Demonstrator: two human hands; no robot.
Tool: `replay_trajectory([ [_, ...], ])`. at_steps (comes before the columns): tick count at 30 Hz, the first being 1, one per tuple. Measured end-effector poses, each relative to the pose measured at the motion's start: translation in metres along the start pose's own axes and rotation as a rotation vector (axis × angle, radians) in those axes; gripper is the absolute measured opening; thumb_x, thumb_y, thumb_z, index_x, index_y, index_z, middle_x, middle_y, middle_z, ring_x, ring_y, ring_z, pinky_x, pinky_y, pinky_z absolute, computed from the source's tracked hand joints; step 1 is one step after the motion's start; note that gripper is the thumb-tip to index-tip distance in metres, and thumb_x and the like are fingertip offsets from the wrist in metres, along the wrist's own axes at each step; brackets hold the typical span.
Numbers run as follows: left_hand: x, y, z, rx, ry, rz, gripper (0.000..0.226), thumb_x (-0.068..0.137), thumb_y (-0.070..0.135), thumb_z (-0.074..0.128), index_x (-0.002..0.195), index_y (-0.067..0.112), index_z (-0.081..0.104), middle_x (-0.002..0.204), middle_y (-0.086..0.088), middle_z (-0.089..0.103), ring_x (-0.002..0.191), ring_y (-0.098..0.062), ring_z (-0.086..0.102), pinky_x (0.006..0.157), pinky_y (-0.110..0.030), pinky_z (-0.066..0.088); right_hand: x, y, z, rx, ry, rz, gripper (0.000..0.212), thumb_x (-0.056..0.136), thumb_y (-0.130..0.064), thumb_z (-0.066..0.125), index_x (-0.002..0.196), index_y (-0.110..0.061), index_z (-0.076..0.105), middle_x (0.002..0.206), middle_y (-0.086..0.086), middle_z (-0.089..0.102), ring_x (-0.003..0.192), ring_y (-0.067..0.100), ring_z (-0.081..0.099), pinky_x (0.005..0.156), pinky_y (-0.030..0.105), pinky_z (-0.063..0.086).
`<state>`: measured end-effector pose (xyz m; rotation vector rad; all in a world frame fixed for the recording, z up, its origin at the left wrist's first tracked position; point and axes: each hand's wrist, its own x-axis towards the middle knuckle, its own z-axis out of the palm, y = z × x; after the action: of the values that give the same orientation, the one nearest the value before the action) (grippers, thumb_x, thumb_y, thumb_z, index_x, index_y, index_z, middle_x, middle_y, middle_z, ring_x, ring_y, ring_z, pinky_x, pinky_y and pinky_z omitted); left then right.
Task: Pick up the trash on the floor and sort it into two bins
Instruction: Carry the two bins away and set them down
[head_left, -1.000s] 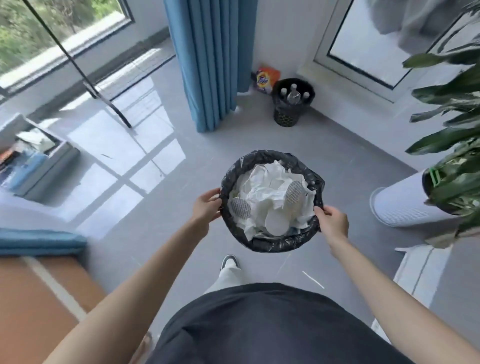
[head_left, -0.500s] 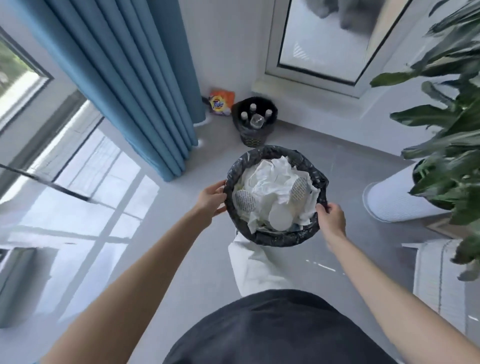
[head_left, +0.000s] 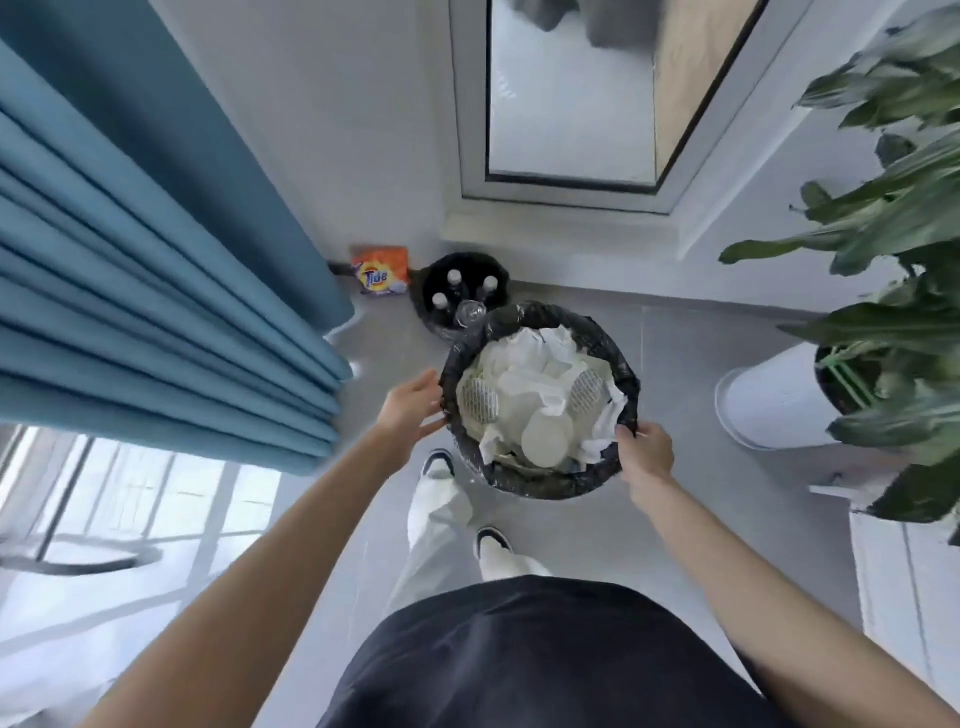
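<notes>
Left hand: we're pressing it flat against the left side of the bag-lined bin. Fingers are pretty much straight with the thumb up top, so it's an open palm propping the bin rather than a real grab.
Right hand: we're curling the fingers over the near right rim and pinching the black bag there. That one's a proper tight hold.
Bag-lined bin: we're carrying it between both hands above the grey floor, just ahead of our shoes. From where we're looking, its far rim is overlapping the bottle bin.
What's inside: crumpled white paper is filling it right up to the rim. A round white disc is lying at the near side and two grey patterned ovals are sitting left and right. We honestly can't tell what those are.
Bottle bin: the black one is sitting in the far corner of the floor, against the wall under the window frame. Clear plastic bottles are standing in it, caps up.
Tide bag: orange, leaning at the floor's far edge just left of the bottle bin.
Curtain: blue, hanging down along the left side.
Plant: big leafy thing, standing in a white pot at the floor's right edge.
</notes>
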<state>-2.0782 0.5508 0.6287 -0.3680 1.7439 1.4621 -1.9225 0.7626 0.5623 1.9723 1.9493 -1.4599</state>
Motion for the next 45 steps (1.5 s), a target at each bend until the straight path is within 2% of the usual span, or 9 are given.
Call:
replay_trajectory([
  [5,0.068,0.041,0.006,0.014,-0.132,-0.121,0.052,0.096,0.016,0.052,0.144,0.01,0.032,0.119,-0.005,0.058,0.102,-0.024,0.058,0.094,-0.036,0.045,0.029,-0.025,0.026,0.07,0.093,0.159,0.022,0.088,-0.013,0.054,0.107,-0.003,0.06,0.095,0.014,0.061,0.089,0.036,0.059,0.085,0.051,0.052],
  [9,0.127,0.074,0.01,0.148,-0.236,-0.176,0.046,0.098,0.017,0.05,0.142,0.014,0.036,0.134,-0.002,0.053,0.107,-0.023,0.058,0.098,-0.036,0.044,0.062,-0.045,0.052,0.173,0.189,0.289,0.024,0.087,-0.013,0.056,0.108,-0.001,0.06,0.101,0.018,0.064,0.092,0.037,0.06,0.086,0.053,0.052],
  [15,0.204,0.119,0.021,0.259,-0.273,-0.174,0.039,0.098,0.018,0.048,0.137,0.017,0.044,0.126,0.003,0.056,0.103,-0.02,0.059,0.081,-0.026,0.048,0.102,-0.08,0.089,0.31,0.291,0.432,0.01,0.087,-0.013,0.055,0.094,-0.009,0.06,0.093,0.015,0.062,0.09,0.04,0.062,0.082,0.056,0.053],
  [20,0.261,0.13,0.041,0.294,-0.297,-0.204,0.036,0.099,0.015,0.045,0.135,0.016,0.045,0.128,0.001,0.056,0.105,-0.021,0.058,0.081,-0.028,0.048,0.156,-0.096,0.12,0.402,0.333,0.533,0.024,0.088,-0.009,0.055,0.111,-0.003,0.061,0.1,0.014,0.061,0.087,0.037,0.061,0.082,0.054,0.054],
  [26,0.345,0.1,0.071,0.406,-0.304,-0.242,0.036,0.099,0.014,0.044,0.134,0.019,0.048,0.127,0.003,0.056,0.114,-0.021,0.056,0.094,-0.033,0.045,0.249,-0.089,0.167,0.573,0.341,0.652,0.025,0.089,-0.004,0.053,0.113,-0.003,0.061,0.107,0.014,0.062,0.09,0.034,0.061,0.072,0.042,0.056],
  [31,0.42,0.047,0.11,0.412,-0.252,-0.319,0.036,0.098,0.017,0.044,0.134,0.022,0.047,0.127,0.006,0.055,0.112,-0.017,0.055,0.093,-0.033,0.045,0.324,-0.076,0.209,0.618,0.324,0.726,0.036,0.089,0.005,0.048,0.124,0.0,0.052,0.121,0.017,0.056,0.101,0.035,0.058,0.087,0.047,0.052],
  [35,0.472,0.014,0.148,0.266,-0.185,-0.426,0.037,0.098,0.026,0.046,0.135,0.021,0.045,0.136,0.003,0.047,0.118,-0.017,0.047,0.094,-0.033,0.039,0.382,-0.066,0.244,0.615,0.296,0.7,0.039,0.088,0.006,0.048,0.127,0.0,0.049,0.123,0.02,0.055,0.089,0.033,0.058,0.079,0.041,0.053],
  [38,0.513,-0.004,0.173,0.16,-0.166,-0.521,0.048,0.099,0.041,0.038,0.144,0.023,0.034,0.15,0.007,0.032,0.139,-0.016,0.028,0.11,-0.04,0.025,0.422,-0.054,0.272,0.643,0.257,0.704,0.04,0.087,0.008,0.048,0.127,0.0,0.052,0.121,0.02,0.057,0.076,0.03,0.058,0.078,0.044,0.056],
  [45,0.579,-0.033,0.202,-0.013,-0.147,-0.573,0.052,0.101,0.048,0.019,0.147,0.026,0.025,0.152,0.01,0.028,0.142,-0.015,0.021,0.113,-0.038,0.015,0.479,-0.032,0.311,0.713,0.199,0.745,0.035,0.087,0.01,0.05,0.122,0.004,0.053,0.116,0.023,0.058,0.089,0.034,0.059,0.085,0.049,0.054],
])
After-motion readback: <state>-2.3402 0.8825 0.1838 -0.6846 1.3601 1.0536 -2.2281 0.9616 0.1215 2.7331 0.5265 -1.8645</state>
